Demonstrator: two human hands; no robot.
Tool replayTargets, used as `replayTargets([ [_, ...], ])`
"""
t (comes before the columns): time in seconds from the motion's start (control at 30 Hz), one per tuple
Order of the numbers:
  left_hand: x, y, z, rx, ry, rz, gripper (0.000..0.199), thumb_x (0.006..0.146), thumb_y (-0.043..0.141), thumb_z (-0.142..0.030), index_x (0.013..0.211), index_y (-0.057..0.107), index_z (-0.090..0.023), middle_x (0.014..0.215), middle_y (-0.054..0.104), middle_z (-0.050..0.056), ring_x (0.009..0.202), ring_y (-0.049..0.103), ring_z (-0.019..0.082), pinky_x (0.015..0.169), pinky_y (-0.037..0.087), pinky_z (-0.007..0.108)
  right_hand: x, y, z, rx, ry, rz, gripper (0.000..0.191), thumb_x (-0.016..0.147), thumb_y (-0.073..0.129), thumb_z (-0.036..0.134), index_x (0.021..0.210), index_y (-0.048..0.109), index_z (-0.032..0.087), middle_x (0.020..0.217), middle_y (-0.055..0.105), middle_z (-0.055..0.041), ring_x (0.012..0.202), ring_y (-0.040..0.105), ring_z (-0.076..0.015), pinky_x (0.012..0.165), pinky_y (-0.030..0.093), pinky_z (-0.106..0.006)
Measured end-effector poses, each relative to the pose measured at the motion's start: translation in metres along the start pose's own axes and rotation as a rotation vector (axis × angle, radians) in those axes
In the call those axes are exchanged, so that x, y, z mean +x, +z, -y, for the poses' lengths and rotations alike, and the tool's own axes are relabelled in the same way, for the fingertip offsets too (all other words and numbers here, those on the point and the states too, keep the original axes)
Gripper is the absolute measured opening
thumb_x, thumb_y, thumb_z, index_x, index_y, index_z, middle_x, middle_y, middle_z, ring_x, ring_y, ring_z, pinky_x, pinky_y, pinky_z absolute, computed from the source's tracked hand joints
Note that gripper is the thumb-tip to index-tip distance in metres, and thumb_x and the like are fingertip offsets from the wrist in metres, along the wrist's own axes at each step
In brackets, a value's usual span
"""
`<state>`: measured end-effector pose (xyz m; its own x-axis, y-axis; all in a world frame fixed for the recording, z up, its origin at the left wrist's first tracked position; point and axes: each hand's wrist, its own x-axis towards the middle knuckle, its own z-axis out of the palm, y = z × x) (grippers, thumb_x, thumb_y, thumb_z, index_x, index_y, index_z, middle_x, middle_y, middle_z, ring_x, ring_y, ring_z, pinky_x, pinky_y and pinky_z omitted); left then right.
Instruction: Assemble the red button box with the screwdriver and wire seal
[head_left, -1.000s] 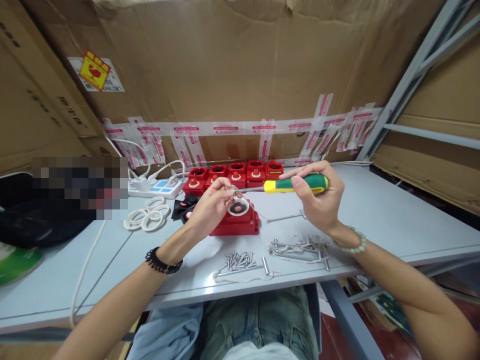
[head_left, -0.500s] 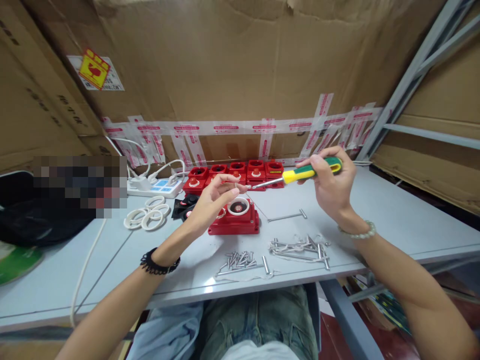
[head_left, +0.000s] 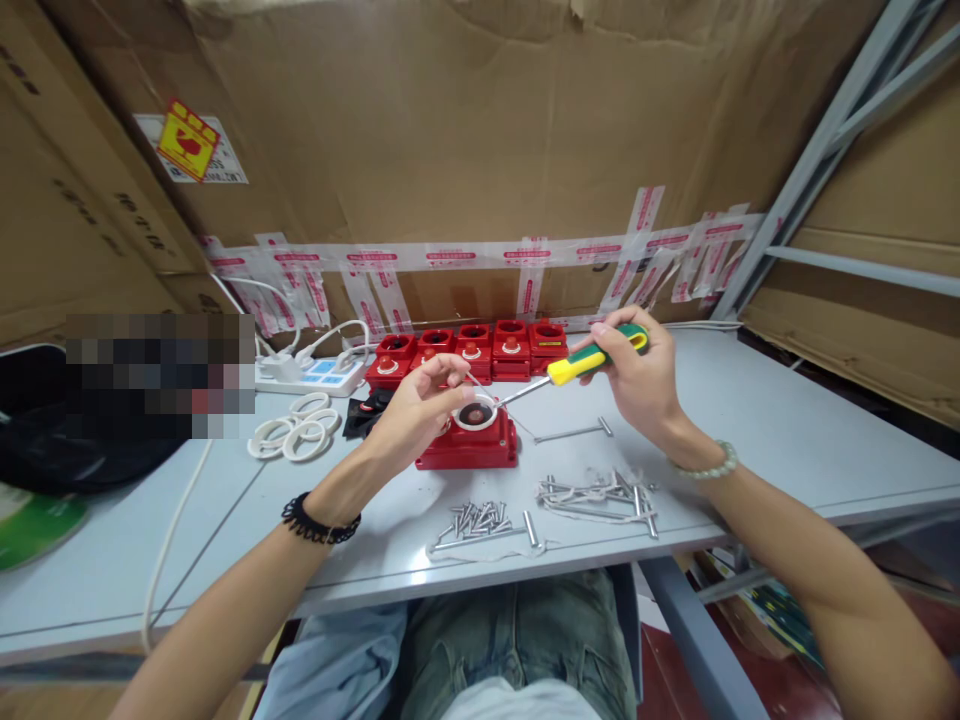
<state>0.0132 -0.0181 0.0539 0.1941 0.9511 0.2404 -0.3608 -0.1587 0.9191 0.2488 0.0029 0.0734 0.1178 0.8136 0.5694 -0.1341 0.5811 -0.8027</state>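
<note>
My right hand [head_left: 637, 370] is wrapped round the green and yellow handle of a screwdriver [head_left: 574, 367]. The screwdriver slants down to the left, its tip at the right edge of the white ring [head_left: 475, 426] on top of a red box [head_left: 469, 452]. My left hand [head_left: 424, 400] is over the left part of this box, fingers curled and the thumb apart from them, with nothing visible gripped. A thin string passes by its fingertips towards a T-shaped metal rod [head_left: 574, 431] on the table. Whether a screw is at the screwdriver tip is too small to tell.
Several red boxes [head_left: 474, 352] stand in a row at the back. White rings [head_left: 306, 441], black parts [head_left: 363, 412] and a power strip [head_left: 324, 377] lie left. Near the front edge are loose screws [head_left: 480, 518] and metal rods with string [head_left: 600, 497]. Cardboard rises behind.
My right hand and the screwdriver have moved left and down, bringing the tip from my left fingertips to the white ring. My left hand has drawn back slightly left, its thumb and fingers now parted.
</note>
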Motion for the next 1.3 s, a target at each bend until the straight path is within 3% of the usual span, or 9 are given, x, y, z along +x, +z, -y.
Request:
replayTargets([
  [0.2, 0.001, -0.002, -0.001, 0.081, 0.044, -0.001, 0.028, 0.069, 0.071, -0.010, 0.095, 0.064, -0.017, 0.088, 0.066, 0.002, 0.090, 0.066, 0.016, 0.077, 0.052, 0.025, -0.007, 0.003, -0.001, -0.086, 0.004, 0.100, 0.026, 0.076, 0.074, 0.038, 0.079, 0.054, 0.020, 0.064, 0.070, 0.0012, 0.051, 0.067, -0.0145, 0.040, 0.055, -0.024],
  [0.4, 0.001, -0.011, -0.002, 0.224, 0.078, 0.096, 0.050, 0.068, 0.066, -0.001, 0.114, 0.060, -0.020, 0.105, 0.072, 0.006, 0.106, 0.066, 0.020, 0.087, 0.052, 0.029, -0.005, 0.003, 0.000, -0.131, 0.081, 0.111, 0.020, 0.078, 0.069, 0.034, 0.086, 0.062, 0.017, 0.057, 0.070, -0.0002, 0.044, 0.063, -0.0133, 0.037, 0.049, -0.022],
  [0.53, 0.001, -0.010, -0.002, 0.286, 0.109, 0.135, 0.045, 0.069, 0.070, -0.004, 0.111, 0.063, -0.017, 0.101, 0.073, 0.008, 0.100, 0.069, 0.021, 0.088, 0.052, 0.032, -0.002, 0.002, -0.001, -0.173, 0.119, 0.071, 0.017, 0.076, 0.064, 0.030, 0.086, 0.068, 0.016, 0.046, 0.061, 0.0040, 0.042, 0.063, -0.0146, 0.041, 0.050, -0.024],
  [0.67, -0.001, -0.006, 0.002, 0.512, 0.170, 0.121, 0.024, 0.070, 0.074, -0.009, 0.093, 0.072, -0.017, 0.094, 0.074, 0.007, 0.089, 0.069, 0.020, 0.085, 0.053, 0.033, -0.001, -0.001, -0.004, -0.214, 0.118, 0.057, 0.014, 0.075, 0.062, 0.030, 0.078, 0.067, 0.017, 0.048, 0.055, 0.0049, 0.041, 0.060, -0.0142, 0.040, 0.047, -0.026],
  [0.83, 0.001, -0.011, 0.003, 0.818, 0.314, 0.102, 0.021, 0.070, 0.071, -0.005, 0.081, 0.077, -0.022, 0.082, 0.075, 0.004, 0.077, 0.063, 0.021, 0.079, 0.047, 0.032, -0.007, -0.006, -0.006, -0.546, -0.211, 0.073, 0.011, 0.080, 0.057, 0.030, 0.078, 0.062, 0.020, 0.056, 0.056, 0.0030, 0.048, 0.051, -0.0119, 0.049, 0.040, -0.027],
  [0.93, 0.003, -0.019, -0.002, 0.959, 0.383, 0.133, 0.022, 0.072, 0.070, -0.007, 0.081, 0.078, -0.024, 0.081, 0.072, 0.004, 0.077, 0.059, 0.022, 0.078, 0.042, 0.032, -0.010, -0.006, -0.006, -0.760, -0.332, 0.149, 0.015, 0.080, 0.055, 0.032, 0.071, 0.057, 0.021, 0.053, 0.052, 0.0031, 0.047, 0.044, -0.0113, 0.051, 0.035, -0.028],
  [1.03, 0.005, -0.025, -0.009, 1.069, 0.406, 0.197, 0.016, 0.074, 0.071, -0.014, 0.081, 0.078, -0.026, 0.083, 0.066, 0.004, 0.080, 0.054, 0.022, 0.077, 0.038, 0.031, -0.011, -0.005, -0.004, -0.900, -0.360, 0.215, 0.019, 0.078, 0.053, 0.035, 0.065, 0.052, 0.021, 0.047, 0.045, 0.0046, 0.043, 0.038, -0.0102, 0.051, 0.031, -0.028],
  [1.17, 0.005, -0.031, -0.016, 1.056, 0.339, 0.270, 0.007, 0.072, 0.078, -0.021, 0.077, 0.078, -0.026, 0.078, 0.063, 0.003, 0.076, 0.052, 0.022, 0.073, 0.038, 0.029, -0.009, -0.005, 0.002, -0.955, -0.375, 0.310, 0.020, 0.076, 0.057, 0.036, 0.064, 0.050, 0.022, 0.047, 0.043, 0.0055, 0.043, 0.033, -0.0091, 0.051, 0.029, -0.027],
  [1.3, 0.008, -0.034, -0.015, 0.983, 0.267, 0.265, 0.002, 0.073, 0.080, -0.025, 0.074, 0.078, -0.025, 0.073, 0.067, 0.003, 0.068, 0.055, 0.020, 0.066, 0.039, 0.028, -0.004, -0.012, 0.014, -0.997, -0.318, 0.539, 0.021, 0.075, 0.066, 0.039, 0.072, 0.054, 0.022, 0.050, 0.047, 0.0064, 0.045, 0.032, -0.0087, 0.050, 0.028, -0.026],
])
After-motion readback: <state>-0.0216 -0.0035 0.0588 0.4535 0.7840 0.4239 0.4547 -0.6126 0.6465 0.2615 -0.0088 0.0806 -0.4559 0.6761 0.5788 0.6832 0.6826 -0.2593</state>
